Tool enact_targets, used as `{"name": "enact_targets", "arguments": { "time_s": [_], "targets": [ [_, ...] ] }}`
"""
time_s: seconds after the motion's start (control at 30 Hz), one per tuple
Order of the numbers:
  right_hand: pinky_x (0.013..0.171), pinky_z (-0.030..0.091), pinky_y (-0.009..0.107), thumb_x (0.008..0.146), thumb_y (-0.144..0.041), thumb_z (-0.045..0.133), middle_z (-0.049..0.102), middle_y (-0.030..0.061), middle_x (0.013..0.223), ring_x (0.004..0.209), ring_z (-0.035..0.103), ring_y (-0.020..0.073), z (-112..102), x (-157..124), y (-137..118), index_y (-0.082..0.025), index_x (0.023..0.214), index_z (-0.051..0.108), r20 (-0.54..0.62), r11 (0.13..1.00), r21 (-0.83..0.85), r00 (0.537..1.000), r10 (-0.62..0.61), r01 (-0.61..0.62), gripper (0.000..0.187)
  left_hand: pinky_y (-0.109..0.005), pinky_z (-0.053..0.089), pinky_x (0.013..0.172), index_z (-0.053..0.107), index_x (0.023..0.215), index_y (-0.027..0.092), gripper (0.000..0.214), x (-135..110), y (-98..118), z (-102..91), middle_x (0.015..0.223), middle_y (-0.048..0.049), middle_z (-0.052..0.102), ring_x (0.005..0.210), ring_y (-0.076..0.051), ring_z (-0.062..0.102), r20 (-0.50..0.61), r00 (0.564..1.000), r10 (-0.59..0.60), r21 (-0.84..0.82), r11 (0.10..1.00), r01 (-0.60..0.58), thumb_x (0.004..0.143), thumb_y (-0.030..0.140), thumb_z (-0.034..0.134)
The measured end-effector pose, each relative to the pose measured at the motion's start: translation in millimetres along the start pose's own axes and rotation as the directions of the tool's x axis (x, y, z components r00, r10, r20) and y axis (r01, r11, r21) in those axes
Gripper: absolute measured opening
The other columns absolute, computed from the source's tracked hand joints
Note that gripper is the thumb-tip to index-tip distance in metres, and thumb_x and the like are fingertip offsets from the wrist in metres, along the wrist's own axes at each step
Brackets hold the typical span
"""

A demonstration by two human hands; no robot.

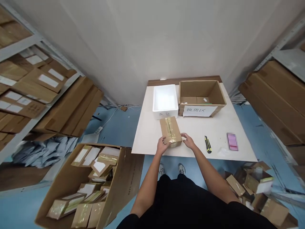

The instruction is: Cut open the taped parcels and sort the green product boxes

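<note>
A taped cardboard box (171,129) lies at a slant near the front edge of the table, with clear tape along its top seam. My left hand (162,146) grips its near left corner, fingers bent against the side. On the opposite side, my right hand (188,140) has its curled fingertips at the box's right edge. Just beyond the box stands a white foam box (166,113) with handwriting on its front. A yellow and black utility knife (207,144) rests on the table to the right of my right hand.
An open carton (200,110) with a handwritten label stands at the table's back. A blurred pink item (232,141) lies at right. Left of the table (147,127), a large carton (119,178) holds several parcels. Opened boxes (258,183) heap at lower right; shelves flank both sides.
</note>
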State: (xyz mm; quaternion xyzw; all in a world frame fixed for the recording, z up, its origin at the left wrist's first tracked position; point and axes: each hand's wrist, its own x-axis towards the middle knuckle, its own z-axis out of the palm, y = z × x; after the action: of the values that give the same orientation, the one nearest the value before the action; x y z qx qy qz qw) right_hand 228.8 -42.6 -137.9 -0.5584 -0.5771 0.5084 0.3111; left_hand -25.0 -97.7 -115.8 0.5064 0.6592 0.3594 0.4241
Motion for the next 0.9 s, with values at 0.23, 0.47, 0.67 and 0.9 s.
{"name": "enact_targets", "arguments": {
  "time_s": [0.23, 0.47, 0.67, 0.9],
  "targets": [
    [0.129, 0.036, 0.055, 0.082, -0.015, 0.057, 0.051, 0.0093, 0.165, 0.156, 0.045, 0.0273, -35.2, -25.7, 5.9, -0.026, 0.158, 0.054, -0.21, 0.977, -0.212, 0.977, -0.026, -0.019, 0.077, -0.048, 0.041, 0.126, 0.067, 0.138, 0.022, 0.062, 58.2, 16.7, -29.6, 0.165, -0.0171, 0.046, 0.156, -0.036, 0.043, 0.171, 0.982, 0.082, 0.459, 0.875, -0.154, 0.081, 0.038, 0.083],
    [0.13, 0.035, 0.055, 0.089, -0.018, 0.061, 0.048, 0.0114, 0.168, 0.158, 0.04, 0.0308, -122.0, -52.0, 54.2, -0.023, 0.158, 0.056, -0.46, 0.904, -0.303, 0.877, 0.138, -0.301, 0.069, -0.059, 0.032, 0.128, 0.018, 0.174, 0.022, 0.143, 169.3, 48.7, -58.6, 0.182, -0.0184, 0.011, 0.166, -0.047, 0.011, 0.498, 0.85, -0.174, 0.734, 0.607, -0.306, 0.058, 0.055, 0.096],
    [0.117, 0.049, 0.044, 0.096, -0.028, 0.063, 0.068, 0.0189, 0.142, 0.136, 0.063, 0.0311, -155.7, -55.2, 124.5, -0.013, 0.148, 0.06, -0.474, 0.774, -0.239, 0.766, 0.434, -0.586, 0.055, -0.065, 0.036, 0.124, 0.01, 0.175, 0.022, 0.14, 138.6, 47.9, -28.3, 0.183, -0.0174, 0.005, 0.166, -0.049, 0.004, 0.474, 0.856, -0.207, 0.818, 0.462, -0.342, 0.069, 0.077, 0.082],
    [0.099, 0.057, 0.035, 0.089, -0.023, 0.072, 0.074, 0.016, 0.125, 0.113, 0.074, 0.0274, -136.7, -40.3, 159.6, -0.016, 0.141, 0.06, -0.376, 0.737, -0.29, 0.781, 0.499, -0.611, 0.054, -0.063, 0.032, 0.127, 0.017, 0.174, 0.018, 0.134, 88.1, 53.8, 16.5, 0.182, -0.0205, 0.009, 0.167, -0.047, 0.0, 0.433, 0.889, -0.149, 0.847, 0.404, -0.345, 0.074, 0.086, 0.074]
  ]
}}
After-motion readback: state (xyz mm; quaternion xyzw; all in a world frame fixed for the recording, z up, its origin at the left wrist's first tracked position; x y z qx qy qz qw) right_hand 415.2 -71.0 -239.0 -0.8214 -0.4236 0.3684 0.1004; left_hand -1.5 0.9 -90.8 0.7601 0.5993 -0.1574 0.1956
